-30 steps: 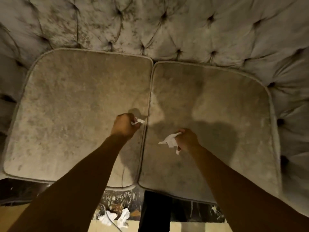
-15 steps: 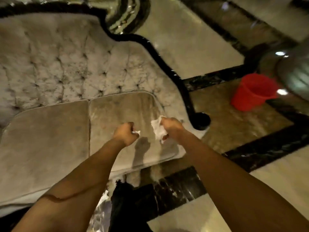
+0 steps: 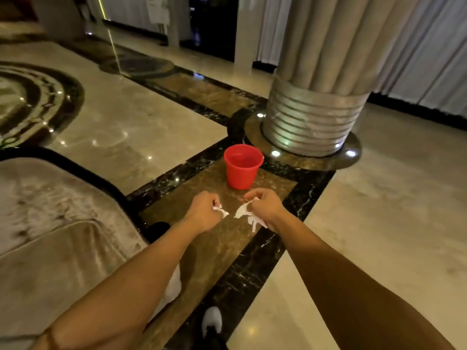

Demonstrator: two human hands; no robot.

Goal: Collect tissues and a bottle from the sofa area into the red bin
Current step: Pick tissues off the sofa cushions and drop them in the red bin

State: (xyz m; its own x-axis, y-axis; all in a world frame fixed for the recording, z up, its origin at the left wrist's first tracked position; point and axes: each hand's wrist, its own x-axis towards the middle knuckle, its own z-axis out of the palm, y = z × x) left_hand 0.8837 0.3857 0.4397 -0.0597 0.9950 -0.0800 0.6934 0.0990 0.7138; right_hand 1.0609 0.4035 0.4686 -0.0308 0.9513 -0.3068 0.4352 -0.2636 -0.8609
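The red bin [image 3: 243,166] stands upright on the brown marble floor strip, just beyond both hands. My left hand [image 3: 203,210] is closed around a small crumpled white tissue [image 3: 222,211] that pokes out of the fist. My right hand [image 3: 265,207] grips a larger torn white tissue [image 3: 246,215] that hangs below the fingers. Both hands are held out side by side, a short way in front of the bin and nearer to me. No bottle is in view.
The grey tufted sofa [image 3: 50,236] with its black frame fills the lower left. A wide ribbed column [image 3: 313,117] on a round base rises right behind the bin. Polished marble floor spreads to the right. My shoe [image 3: 211,322] shows at the bottom.
The view has swung from the sofa cushions to the floor and the bin. Both hands, each still holding its tissue, have moved off the sofa towards the bin.
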